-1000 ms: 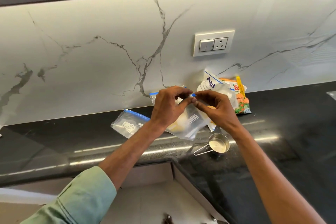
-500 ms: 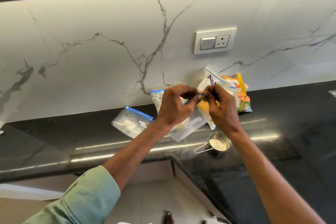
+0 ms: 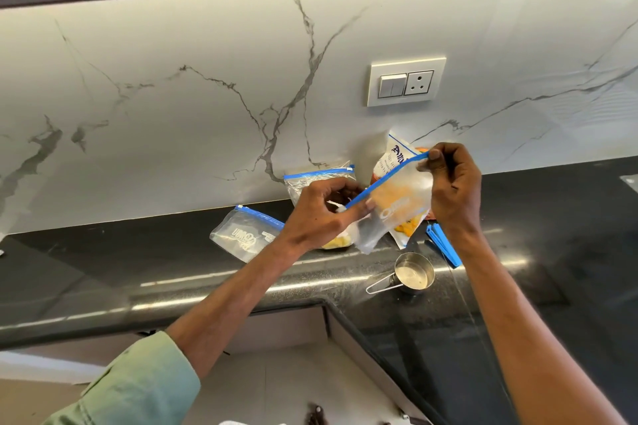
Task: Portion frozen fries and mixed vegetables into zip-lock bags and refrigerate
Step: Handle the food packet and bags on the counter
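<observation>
- Left grip (image 3: 322, 214) pinches the lower end of the zip-lock bag (image 3: 397, 203) seal.
- Right grip (image 3: 454, 186) pinches the raised end, above the counter (image 3: 103, 269).

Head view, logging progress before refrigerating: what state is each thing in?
Clear zip-lock bag with blue seal strip: lifted, tilted, strip pinched by left hand and right hand.
Flat clear zip-lock bag: lying on black counter, looks empty.
Clear bag by the wall: leaning, strip uppermost.
Steel measuring cup: upright, looks empty.
Blue clip: lying loose.
White packet: standing, partly hidden.
</observation>
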Demonstrator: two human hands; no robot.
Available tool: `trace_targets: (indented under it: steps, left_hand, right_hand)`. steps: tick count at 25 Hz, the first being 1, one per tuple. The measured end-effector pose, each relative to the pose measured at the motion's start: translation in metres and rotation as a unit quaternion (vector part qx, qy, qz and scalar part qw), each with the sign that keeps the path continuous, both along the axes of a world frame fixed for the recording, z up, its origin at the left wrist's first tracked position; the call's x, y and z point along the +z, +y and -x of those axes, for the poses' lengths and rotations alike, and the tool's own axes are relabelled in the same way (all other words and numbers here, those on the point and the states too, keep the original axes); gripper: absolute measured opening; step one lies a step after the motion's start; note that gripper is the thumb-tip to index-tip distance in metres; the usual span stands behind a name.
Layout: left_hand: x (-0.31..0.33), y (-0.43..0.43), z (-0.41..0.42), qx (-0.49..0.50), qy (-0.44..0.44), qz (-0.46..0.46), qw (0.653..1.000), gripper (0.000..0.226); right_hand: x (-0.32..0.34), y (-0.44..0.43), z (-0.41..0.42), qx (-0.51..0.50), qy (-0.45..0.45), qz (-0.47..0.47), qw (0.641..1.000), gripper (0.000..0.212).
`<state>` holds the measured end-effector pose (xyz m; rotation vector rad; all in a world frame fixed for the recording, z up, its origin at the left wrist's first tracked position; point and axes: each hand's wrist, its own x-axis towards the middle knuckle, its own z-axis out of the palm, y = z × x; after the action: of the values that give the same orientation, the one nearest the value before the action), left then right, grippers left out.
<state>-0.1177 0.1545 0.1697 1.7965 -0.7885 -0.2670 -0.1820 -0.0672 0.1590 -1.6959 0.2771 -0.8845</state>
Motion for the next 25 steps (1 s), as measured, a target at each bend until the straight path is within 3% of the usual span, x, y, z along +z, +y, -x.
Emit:
trace_targets:
  steps: [6,10,12,19,25]
  left_hand:
    - [0.000,-0.013,0.008,-0.035,0.065,0.062,0.995,0.023]
    - [-0.004,-0.011,0.011,-0.011,0.033,0.062,0.997,0.019]
    - [-0.007,-0.010,0.011,0.006,0.028,0.059,0.998,0.016]
    - [-0.006,-0.012,0.015,0.035,0.040,0.056,0.997,0.014]
    - [-0.005,-0.005,0.014,0.006,0.109,0.085,0.990,0.015]
  right_hand:
    - [0.010,0.014,0.001,0.073,0.013,0.048,0.996,0.016]
    - [0.008,0.014,0.005,0.051,0.009,0.067,0.996,0.012]
    - [0.006,0.017,0.012,0.040,0.005,0.043,0.998,0.004]
    - [0.007,0.020,0.024,0.110,0.032,-0.005,0.993,0.007]
    - [0.002,0.015,0.025,0.094,0.025,-0.018,0.995,0.004]
